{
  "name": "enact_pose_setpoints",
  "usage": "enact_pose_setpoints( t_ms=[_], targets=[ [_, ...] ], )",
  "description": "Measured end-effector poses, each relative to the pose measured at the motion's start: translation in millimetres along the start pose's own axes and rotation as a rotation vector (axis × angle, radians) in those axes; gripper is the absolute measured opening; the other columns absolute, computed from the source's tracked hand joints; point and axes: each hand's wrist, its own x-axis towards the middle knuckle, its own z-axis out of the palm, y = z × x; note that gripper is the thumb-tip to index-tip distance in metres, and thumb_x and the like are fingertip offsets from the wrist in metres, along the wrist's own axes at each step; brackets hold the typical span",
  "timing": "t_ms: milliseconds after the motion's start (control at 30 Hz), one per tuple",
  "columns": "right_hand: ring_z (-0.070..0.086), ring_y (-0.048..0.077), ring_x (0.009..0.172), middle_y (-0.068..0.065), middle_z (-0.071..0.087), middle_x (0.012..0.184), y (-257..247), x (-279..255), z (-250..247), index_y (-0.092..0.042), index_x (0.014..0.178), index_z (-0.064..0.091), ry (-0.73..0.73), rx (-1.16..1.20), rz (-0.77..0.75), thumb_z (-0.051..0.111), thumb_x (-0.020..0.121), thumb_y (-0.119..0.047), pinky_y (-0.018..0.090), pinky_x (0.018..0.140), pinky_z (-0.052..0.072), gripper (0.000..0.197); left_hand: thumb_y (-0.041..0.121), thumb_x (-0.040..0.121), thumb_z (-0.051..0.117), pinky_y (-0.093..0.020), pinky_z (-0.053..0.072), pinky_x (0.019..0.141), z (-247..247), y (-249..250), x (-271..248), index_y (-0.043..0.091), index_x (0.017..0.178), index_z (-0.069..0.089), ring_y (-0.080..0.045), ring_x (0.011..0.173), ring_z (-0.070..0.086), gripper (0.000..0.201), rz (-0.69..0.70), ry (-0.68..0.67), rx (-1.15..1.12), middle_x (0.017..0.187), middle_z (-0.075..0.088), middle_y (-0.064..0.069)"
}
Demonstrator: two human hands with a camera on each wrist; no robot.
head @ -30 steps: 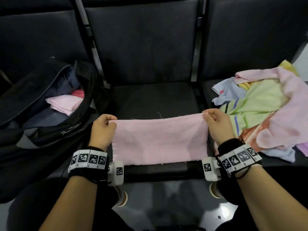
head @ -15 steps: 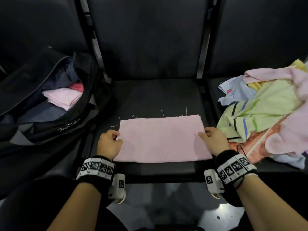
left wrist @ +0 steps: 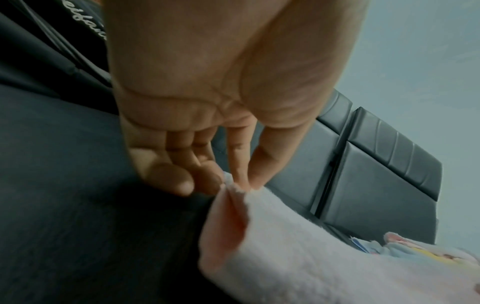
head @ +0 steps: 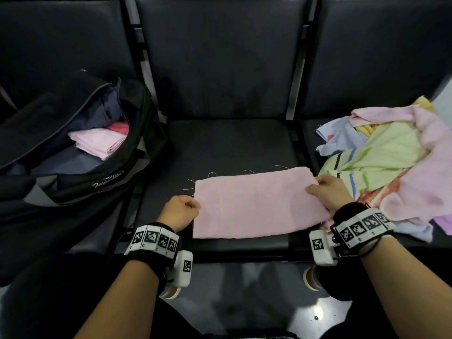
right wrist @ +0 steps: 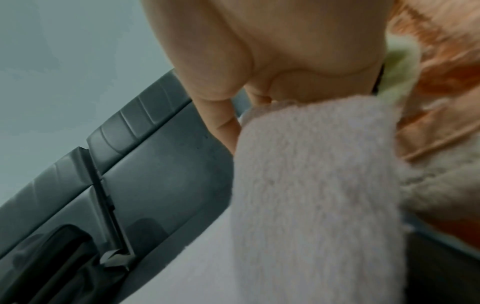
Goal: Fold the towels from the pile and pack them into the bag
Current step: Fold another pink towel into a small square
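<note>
A pink towel (head: pixel 254 204), folded in half, lies flat on the middle black seat (head: pixel 232 143). My left hand (head: pixel 181 209) pinches its left edge; the left wrist view shows thumb and forefinger closed on the doubled edge of the pink towel (left wrist: pixel 298 246). My right hand (head: pixel 327 192) holds the right edge, thumb on top, and in the right wrist view the pink towel (right wrist: pixel 311 185) hides the fingers. The open black bag (head: pixel 73 167) stands on the left seat with a folded pink towel (head: pixel 97 141) inside. The pile of towels (head: pixel 391 162) lies on the right seat.
Dark seat backs (head: pixel 220 57) rise behind the three seats. Metal dividers (head: pixel 296 77) separate the seats. Below the front edge of the seat is a glossy grey floor (head: pixel 256 302). The far half of the middle seat is bare.
The towel, held up and stretched between both hands a second ago, now lies flat on the seat. Both hands have slid along its side edges toward the front.
</note>
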Motion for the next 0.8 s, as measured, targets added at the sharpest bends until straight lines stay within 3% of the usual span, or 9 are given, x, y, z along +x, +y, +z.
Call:
enact_pose_setpoints(
  t_ms=[67, 133, 233, 300, 433, 533, 600, 667, 800],
  targets=[
    [0.063, 0.023, 0.079, 0.001, 0.068, 0.081, -8.8, -8.2, -0.7, -0.017, 0.086, 0.069, -0.056, 0.041, -0.002, 0.071, 0.077, -0.004, 0.035, 0.077, 0.051, 0.016, 0.009, 0.077, 0.069, -0.017, 0.040, 0.060, 0.4, 4.8, -1.0, 0.031, 0.072, 0.069, -0.003, 0.063, 0.056, 0.023, 0.011, 0.065, 0.007, 0.066, 0.060, 0.013],
    [0.065, 0.020, 0.078, 0.003, 0.072, 0.084, -24.0, -19.3, 6.4, -0.014, 0.095, 0.071, -0.124, 0.112, -0.018, 0.070, 0.076, -0.001, 0.033, 0.073, 0.052, 0.024, 0.009, 0.078, 0.068, -0.016, 0.040, 0.062, 0.3, 11.0, -3.1, 0.032, 0.074, 0.068, -0.006, 0.069, 0.058, 0.024, 0.027, 0.107, -0.034, 0.070, 0.060, 0.012],
    [0.063, 0.006, 0.060, -0.002, 0.071, 0.074, -54.3, -39.7, 30.5, -0.011, 0.095, 0.071, -0.230, 0.235, -0.070, 0.068, 0.075, 0.006, 0.019, 0.049, 0.046, 0.027, 0.008, 0.083, 0.066, -0.024, 0.046, 0.067, 5.3, 22.3, -8.6, 0.026, 0.081, 0.069, -0.012, 0.069, 0.058, 0.019, 0.057, 0.057, -0.189, 0.074, 0.062, 0.007],
    [0.060, 0.000, 0.052, -0.004, 0.067, 0.073, -73.9, -53.6, 54.7, -0.011, 0.098, 0.071, -0.273, 0.272, -0.103, 0.066, 0.076, 0.008, 0.015, 0.041, 0.041, 0.029, 0.008, 0.088, 0.063, -0.027, 0.048, 0.061, 8.1, 30.0, -15.5, 0.017, 0.084, 0.070, -0.015, 0.067, 0.057, 0.012, 0.044, 0.000, -0.350, 0.076, 0.063, 0.002],
    [0.063, 0.008, 0.058, -0.003, 0.065, 0.074, -102.5, -78.6, 111.7, -0.010, 0.105, 0.067, -0.413, 0.267, -0.170, 0.063, 0.082, 0.005, 0.024, 0.048, 0.051, 0.027, 0.022, 0.097, 0.055, -0.030, 0.055, 0.059, 3.6, 38.7, -22.9, 0.009, 0.096, 0.066, -0.016, 0.067, 0.063, 0.017, -0.063, -0.065, -0.607, 0.083, 0.068, -0.004],
    [0.071, 0.026, 0.081, 0.011, 0.063, 0.099, -104.5, -90.1, 136.8, -0.018, 0.125, 0.054, -0.558, 0.222, -0.101, 0.066, 0.089, -0.013, 0.043, 0.070, 0.062, 0.038, 0.018, 0.096, 0.049, -0.025, 0.049, 0.053, 0.7, 34.6, -24.1, 0.016, 0.089, 0.056, -0.016, 0.061, 0.056, 0.010, -0.120, -0.104, -0.683, 0.076, 0.053, -0.005],
    [0.070, 0.027, 0.085, 0.012, 0.062, 0.105, -95.6, -88.6, 136.0, -0.018, 0.127, 0.055, -0.535, 0.200, -0.087, 0.064, 0.090, -0.016, 0.051, 0.078, 0.060, 0.039, 0.012, 0.094, 0.052, -0.026, 0.049, 0.055, 2.9, 30.5, -23.6, 0.018, 0.102, 0.055, -0.013, 0.061, 0.053, 0.010, -0.143, -0.077, -0.649, 0.081, 0.052, -0.004],
    [0.067, 0.020, 0.082, 0.010, 0.061, 0.099, -83.4, -85.8, 128.2, -0.015, 0.123, 0.060, -0.510, 0.231, -0.094, 0.063, 0.089, -0.011, 0.048, 0.075, 0.061, 0.034, 0.004, 0.091, 0.058, -0.027, 0.050, 0.057, 8.4, 26.9, -20.9, 0.017, 0.117, 0.052, -0.014, 0.066, 0.054, 0.029, -0.132, -0.024, -0.595, 0.083, 0.055, -0.004],
    [0.064, 0.019, 0.078, 0.014, 0.063, 0.097, -63.7, -85.8, 110.5, -0.021, 0.108, 0.067, -0.465, 0.208, -0.165, 0.061, 0.088, -0.005, 0.040, 0.070, 0.062, 0.026, -0.009, 0.082, 0.066, -0.020, 0.047, 0.063, 20.7, 28.9, -20.8, 0.012, 0.110, 0.062, -0.016, 0.073, 0.056, 0.035, 0.036, 0.014, -0.402, 0.084, 0.059, -0.001]
  ],
)
